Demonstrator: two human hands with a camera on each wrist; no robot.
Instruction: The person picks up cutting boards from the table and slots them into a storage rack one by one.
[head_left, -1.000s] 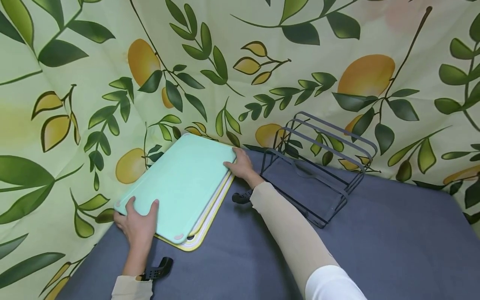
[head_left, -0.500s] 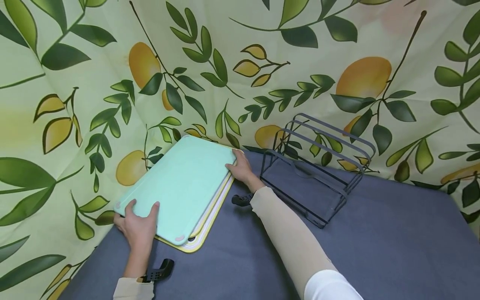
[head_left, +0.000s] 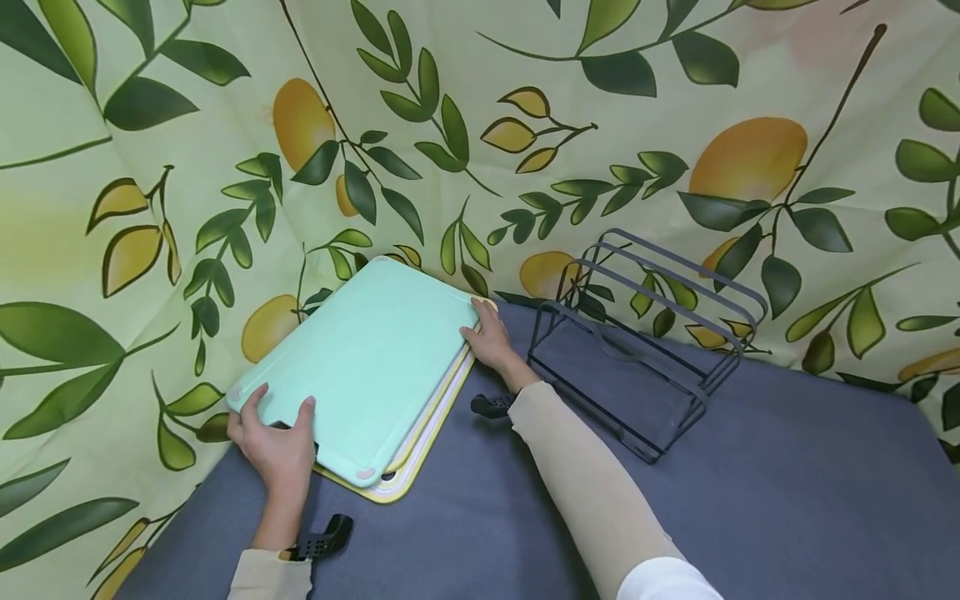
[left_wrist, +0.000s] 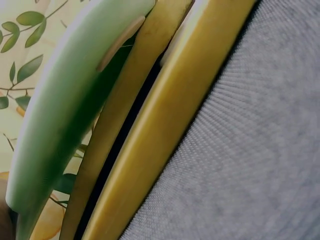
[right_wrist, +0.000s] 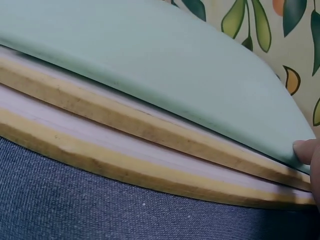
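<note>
A mint-green cutting board (head_left: pixel 360 358) lies on top of a stack of pale, yellow-edged cutting boards (head_left: pixel 408 475). My left hand (head_left: pixel 273 446) grips its near left end, and a dark slot shows beside the thumb. In the left wrist view, a gap separates the mint board (left_wrist: pixel 60 110) from the yellow edges (left_wrist: pixel 170 120) beneath. At the far right corner my right hand (head_left: pixel 491 337) holds the same board, thumb on its upper face. From the right wrist, the mint board (right_wrist: pixel 150 65) sits close over two yellow-edged boards (right_wrist: pixel 125 125).
A dark wire rack (head_left: pixel 637 346) stands to the right of the boards, near the back. Dark grey cloth (head_left: pixel 787 475) covers the table. Behind it hangs a leaf-and-fruit patterned curtain (head_left: pixel 450 125), close to the boards' far edge.
The mint board's near left end has risen slightly off the stack with my left hand, and its slot has come into view. My right hand keeps its place at the corner.
</note>
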